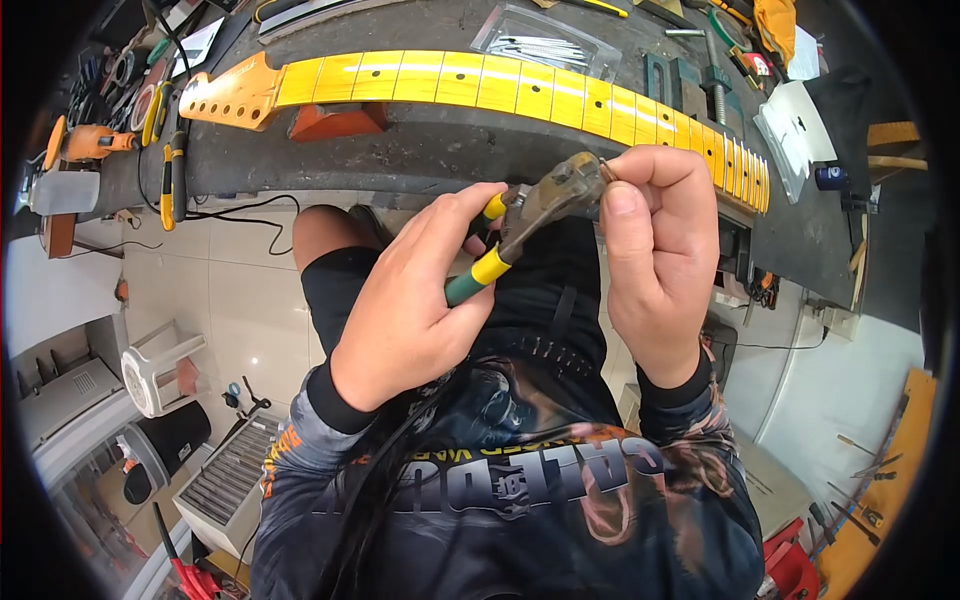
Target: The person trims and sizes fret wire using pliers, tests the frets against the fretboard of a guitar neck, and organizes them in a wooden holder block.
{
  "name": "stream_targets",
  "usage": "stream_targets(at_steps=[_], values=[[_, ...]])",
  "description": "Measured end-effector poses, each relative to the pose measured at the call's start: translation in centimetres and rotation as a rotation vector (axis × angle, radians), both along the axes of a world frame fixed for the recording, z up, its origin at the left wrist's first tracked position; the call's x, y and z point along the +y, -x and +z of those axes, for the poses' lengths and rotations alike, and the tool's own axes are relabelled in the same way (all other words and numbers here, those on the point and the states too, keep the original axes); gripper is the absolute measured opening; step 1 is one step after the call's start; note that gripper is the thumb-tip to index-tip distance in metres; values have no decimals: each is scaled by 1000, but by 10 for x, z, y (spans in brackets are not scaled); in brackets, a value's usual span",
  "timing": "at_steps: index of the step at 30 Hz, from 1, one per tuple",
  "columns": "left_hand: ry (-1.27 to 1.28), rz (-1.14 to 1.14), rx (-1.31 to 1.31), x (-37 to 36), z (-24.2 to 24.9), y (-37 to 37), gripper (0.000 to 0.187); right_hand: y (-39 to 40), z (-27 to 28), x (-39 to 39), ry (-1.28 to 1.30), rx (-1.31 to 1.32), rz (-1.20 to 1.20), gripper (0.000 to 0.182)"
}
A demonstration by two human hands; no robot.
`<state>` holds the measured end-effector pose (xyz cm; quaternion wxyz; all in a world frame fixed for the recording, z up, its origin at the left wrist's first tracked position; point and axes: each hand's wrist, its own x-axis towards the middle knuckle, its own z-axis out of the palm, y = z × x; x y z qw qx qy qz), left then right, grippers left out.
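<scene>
My left hand (415, 295) is closed around the green and yellow handles of a pair of pliers (550, 200), whose dark jaws point up and to the right. Close by the jaws, the thumb and index finger of my right hand (660, 235) pinch a thin piece of wire at its tip; most of it is hidden by the fingers. Beyond both hands a yellow guitar neck (500, 82) lies across the bench, its headstock at the left. Thin metal strips stick out at its right end. An orange-red block (338, 121) sits under the neck near the headstock.
On the dark workbench (440, 150), a clear tray (545, 45) of thin white sticks lies behind the neck. Yellow and black pliers (172, 180) rest at the left edge. Clamps (690, 85) and a white package (795, 135) are at the right. A slatted unit (230, 475) stands lower left.
</scene>
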<state>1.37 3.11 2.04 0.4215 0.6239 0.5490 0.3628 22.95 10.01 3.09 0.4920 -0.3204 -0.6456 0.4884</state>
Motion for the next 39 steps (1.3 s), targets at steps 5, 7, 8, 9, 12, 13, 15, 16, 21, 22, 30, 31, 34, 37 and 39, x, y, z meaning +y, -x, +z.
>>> stream_targets(at_steps=[5,7,8,9,12,13,15,16,21,22,30,31,34,37,39], values=[[-78,-2,101,0,5,-3,62,-3,-1,0,-42,-64,-21,15],[-69,-5,91,0,5,-3,62,-5,-2,1,-62,-78,-29,16],[-59,-5,81,0,5,-3,63,-5,-3,2,-82,-93,-34,16],[-59,-6,82,0,5,-4,63,-5,-4,2,-81,-92,-35,16],[-64,-16,96,0,6,-5,64,-6,-7,2,-99,-83,-63,16],[-59,-14,96,-1,6,-6,65,-9,-8,2,-125,-150,-92,16],[-54,-12,96,-1,7,-6,65,-10,-10,3,-151,-217,-120,15],[-42,-16,90,-1,7,-7,66,-9,-11,4,-172,-213,-130,16],[-27,-21,85,-2,7,-8,68,-9,-16,4,-191,-209,-145,17],[-33,-22,101,-2,8,-8,69,-9,-16,3,-170,-191,-140,17],[-40,-27,120,-2,7,-10,75,-11,-21,3,-164,-159,-131,17],[-37,-26,132,-2,7,-10,75,-11,-20,3,-167,-172,-133,17],[-39,-23,137,-2,7,-10,76,-11,-21,2,-158,-162,-124,17],[-46,-19,137,-3,7,-11,77,-10,-21,2,-142,-139,-114,17],[-49,-15,144,-3,6,-11,77,-10,-22,2,-138,-138,-113,17]])
